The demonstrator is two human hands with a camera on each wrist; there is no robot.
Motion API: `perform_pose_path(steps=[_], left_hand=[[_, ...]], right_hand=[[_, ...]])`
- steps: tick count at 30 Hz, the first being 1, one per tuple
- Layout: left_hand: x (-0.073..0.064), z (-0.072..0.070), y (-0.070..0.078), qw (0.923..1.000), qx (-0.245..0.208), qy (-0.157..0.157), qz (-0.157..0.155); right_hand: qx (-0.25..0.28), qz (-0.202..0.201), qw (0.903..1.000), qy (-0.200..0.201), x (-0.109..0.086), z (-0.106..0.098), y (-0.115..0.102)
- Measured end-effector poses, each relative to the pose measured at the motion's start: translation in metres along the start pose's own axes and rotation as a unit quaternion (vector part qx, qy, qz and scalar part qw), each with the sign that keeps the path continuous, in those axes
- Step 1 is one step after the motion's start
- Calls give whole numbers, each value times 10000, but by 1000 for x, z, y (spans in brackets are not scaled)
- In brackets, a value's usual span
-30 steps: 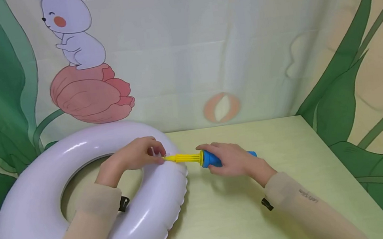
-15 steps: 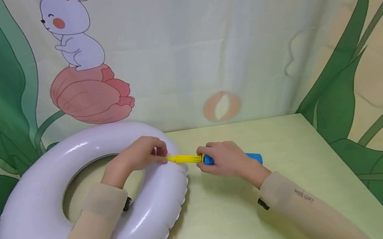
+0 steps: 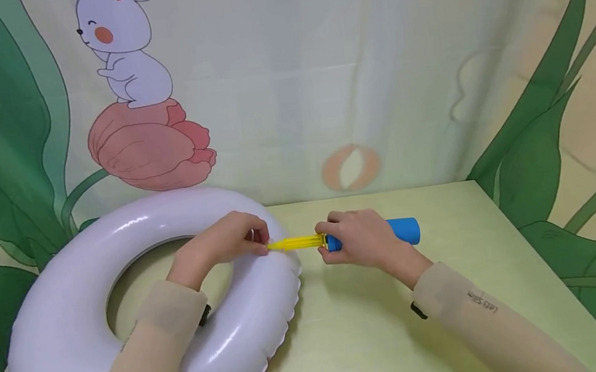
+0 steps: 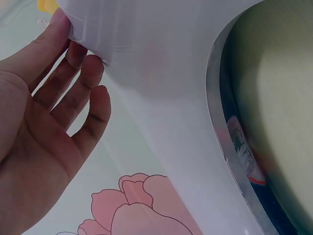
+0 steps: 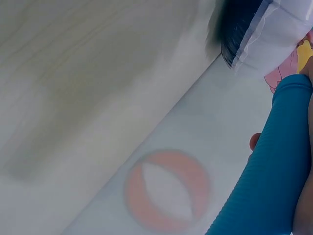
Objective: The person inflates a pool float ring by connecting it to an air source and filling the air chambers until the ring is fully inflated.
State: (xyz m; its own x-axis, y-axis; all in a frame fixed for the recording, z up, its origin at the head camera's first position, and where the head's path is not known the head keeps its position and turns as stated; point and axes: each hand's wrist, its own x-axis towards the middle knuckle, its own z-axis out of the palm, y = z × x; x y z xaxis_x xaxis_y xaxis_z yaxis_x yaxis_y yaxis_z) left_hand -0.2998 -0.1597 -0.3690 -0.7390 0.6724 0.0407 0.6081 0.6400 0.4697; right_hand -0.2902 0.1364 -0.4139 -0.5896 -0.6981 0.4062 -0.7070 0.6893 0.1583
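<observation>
A white inflated swim ring [image 3: 51, 315] fills the left of the head view. Over its right side is my left hand [image 3: 229, 238], thumb and fingertips pinching at the tip of a yellow nozzle [image 3: 299, 243]. What lies under those fingertips, where nozzle meets ring, is largely hidden. The nozzle belongs to a hand pump with a blue barrel [image 3: 405, 232], held roughly level. My right hand [image 3: 362, 237] wraps round the barrel just behind the yellow collar. The right wrist view shows the ribbed blue barrel [image 5: 266, 171] close up; the left wrist view shows my left hand [image 4: 54, 117] at the ring's edge.
Both lie above a pale yellow-green table [image 3: 361, 339], which the ring partly covers. A printed curtain [image 3: 275, 89] with a rabbit and flowers hangs along its back edge. Green leaf prints [image 3: 531, 176] flank the right side.
My right hand now covers the barrel closer to the yellow collar, and more blue shows behind it. The left hand keeps its pinch at the nozzle tip. The head view has shifted slightly.
</observation>
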Motion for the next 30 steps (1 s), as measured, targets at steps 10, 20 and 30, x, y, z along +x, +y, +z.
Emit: perform_pose_path(steps=[10, 20, 30], left_hand=[[2, -1, 1, 9997, 185, -149, 115], [6, 3, 2, 9986, 381, -241, 274], [7, 4, 0, 9981, 435, -334, 290]], right_hand=[[-408, -335, 9978, 400, -1, 1, 4], [806, 311, 9948, -545, -2, -2, 7], [2591, 821, 9507, -1491, 2, -9, 16]])
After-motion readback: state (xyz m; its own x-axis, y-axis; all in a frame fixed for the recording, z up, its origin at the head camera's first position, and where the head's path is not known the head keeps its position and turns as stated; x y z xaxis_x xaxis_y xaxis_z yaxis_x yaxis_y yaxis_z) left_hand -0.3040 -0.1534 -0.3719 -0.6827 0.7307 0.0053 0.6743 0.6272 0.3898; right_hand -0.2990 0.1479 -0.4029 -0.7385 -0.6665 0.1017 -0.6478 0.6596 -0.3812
